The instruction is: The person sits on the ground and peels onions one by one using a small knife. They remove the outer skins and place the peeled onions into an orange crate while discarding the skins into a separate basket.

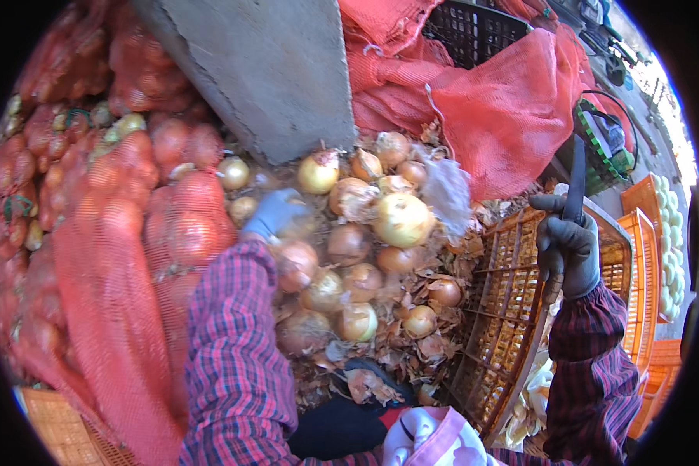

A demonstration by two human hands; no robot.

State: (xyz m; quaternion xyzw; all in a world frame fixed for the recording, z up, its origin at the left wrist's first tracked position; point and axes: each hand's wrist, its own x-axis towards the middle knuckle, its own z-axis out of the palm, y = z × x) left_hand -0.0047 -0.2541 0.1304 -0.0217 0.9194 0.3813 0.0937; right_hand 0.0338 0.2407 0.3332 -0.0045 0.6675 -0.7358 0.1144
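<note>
My left hand [278, 214], in a light blue-grey glove, reaches into a heap of unpeeled onions [349, 243]. It is blurred, and I cannot tell whether its fingers grip an onion. A large pale onion [403, 220] sits on top of the heap, with a yellow onion [318, 172] farther back. Over at the right, my right hand [569, 250] wears a dark grey glove and is closed around a knife [575, 180], its blade pointing up and away from me. That hand is above the rim of an orange plastic crate [501, 314].
Red mesh sacks of onions [110, 233] are piled on the left. A grey concrete slab [268, 70] juts in from the back beside a loose red mesh sack [501, 110]. Dry skins [437, 349] litter the ground. Peeled onions [670, 250] fill a crate at far right.
</note>
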